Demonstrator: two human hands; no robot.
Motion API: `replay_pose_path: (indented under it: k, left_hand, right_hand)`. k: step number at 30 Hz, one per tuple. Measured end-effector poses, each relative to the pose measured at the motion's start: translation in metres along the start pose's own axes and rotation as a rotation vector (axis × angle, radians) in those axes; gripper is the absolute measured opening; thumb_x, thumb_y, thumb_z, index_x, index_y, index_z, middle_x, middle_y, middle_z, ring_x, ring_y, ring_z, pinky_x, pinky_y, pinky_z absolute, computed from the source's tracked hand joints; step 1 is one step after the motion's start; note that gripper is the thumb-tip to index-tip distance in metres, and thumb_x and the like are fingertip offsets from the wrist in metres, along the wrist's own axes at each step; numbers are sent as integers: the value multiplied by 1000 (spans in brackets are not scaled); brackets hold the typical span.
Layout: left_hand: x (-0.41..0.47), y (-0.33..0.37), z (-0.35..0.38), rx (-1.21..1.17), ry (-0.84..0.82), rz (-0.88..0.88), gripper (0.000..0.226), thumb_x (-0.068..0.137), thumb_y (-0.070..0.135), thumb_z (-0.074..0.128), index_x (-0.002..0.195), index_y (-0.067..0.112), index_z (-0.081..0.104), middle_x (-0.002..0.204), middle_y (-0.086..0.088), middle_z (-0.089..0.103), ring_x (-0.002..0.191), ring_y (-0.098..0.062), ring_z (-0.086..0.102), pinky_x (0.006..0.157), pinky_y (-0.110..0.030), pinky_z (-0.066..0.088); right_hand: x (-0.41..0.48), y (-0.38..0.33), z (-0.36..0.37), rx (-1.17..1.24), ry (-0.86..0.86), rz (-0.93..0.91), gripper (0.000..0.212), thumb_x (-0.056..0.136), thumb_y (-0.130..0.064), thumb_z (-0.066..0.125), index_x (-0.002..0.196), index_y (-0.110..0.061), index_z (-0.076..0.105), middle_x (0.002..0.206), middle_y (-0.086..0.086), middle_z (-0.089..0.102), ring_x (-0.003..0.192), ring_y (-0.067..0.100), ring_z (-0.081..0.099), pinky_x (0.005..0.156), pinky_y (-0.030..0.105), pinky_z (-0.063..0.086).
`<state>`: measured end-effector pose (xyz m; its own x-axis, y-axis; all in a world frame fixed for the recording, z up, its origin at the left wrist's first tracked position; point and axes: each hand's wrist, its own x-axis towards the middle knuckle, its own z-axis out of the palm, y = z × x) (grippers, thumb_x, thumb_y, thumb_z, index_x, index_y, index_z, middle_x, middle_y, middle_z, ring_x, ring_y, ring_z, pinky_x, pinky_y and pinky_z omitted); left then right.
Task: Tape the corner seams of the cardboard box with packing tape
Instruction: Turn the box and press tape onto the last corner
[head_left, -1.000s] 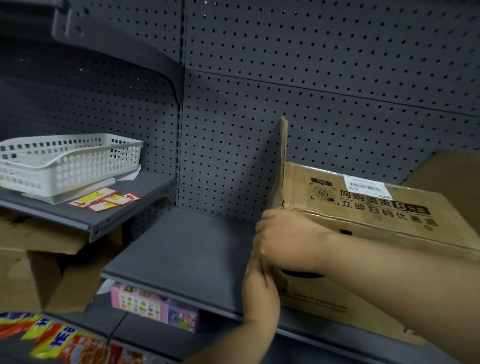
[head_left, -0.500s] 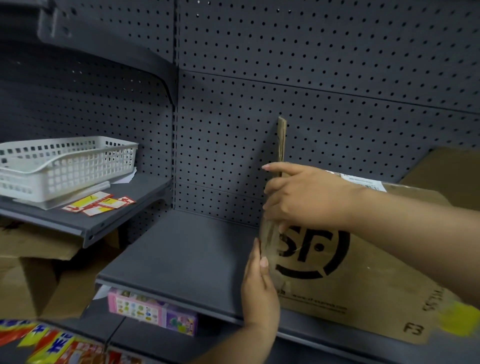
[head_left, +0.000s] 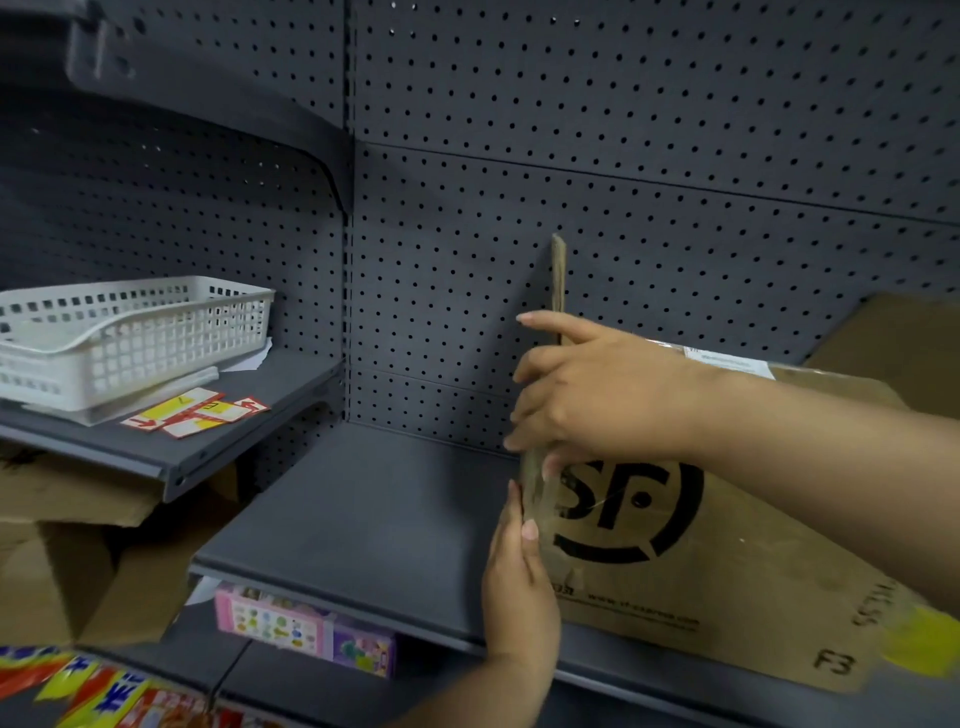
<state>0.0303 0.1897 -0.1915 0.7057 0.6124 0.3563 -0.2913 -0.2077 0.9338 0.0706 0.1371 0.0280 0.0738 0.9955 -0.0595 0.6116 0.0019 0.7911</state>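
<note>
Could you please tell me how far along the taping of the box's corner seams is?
Done: a glossy strip, likely tape, runs down the near-left corner of the cardboard box. In hand: the right hand grips that corner near the top while the left hand presses flat against it lower down. Left: the other corners are out of view; one flap stands upright, and no tape roll shows.
</note>
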Motion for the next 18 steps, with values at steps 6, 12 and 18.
replay_pose_path:
  k: [6,12,18]
  left_hand:
    - [0,0,1,-20,-4,-21,43,98,25,30,140,25,31,135,26,31,124,11,29,90,8,21]
    - [-1,2,0,-17,-6,-32,43,98,25,30,140,26,31,135,24,32,124,10,30,88,9,20]
    - [-2,5,-1,-31,-15,-38,43,98,23,31,141,26,29,134,25,32,121,13,31,87,9,22]
  right_hand:
    - [4,-13,14,-11,-38,12,12,77,-25,61,67,-30,66,65,-16,65,73,7,59,92,22,43]
    - [6,-12,-1,-12,-117,-11,10,75,-34,67,65,-31,66,64,-17,65,70,7,59,84,20,45]
    - [-6,1,-3,-42,-57,105,29,92,-38,40,96,-32,67,95,-15,69,103,15,54,115,34,14]
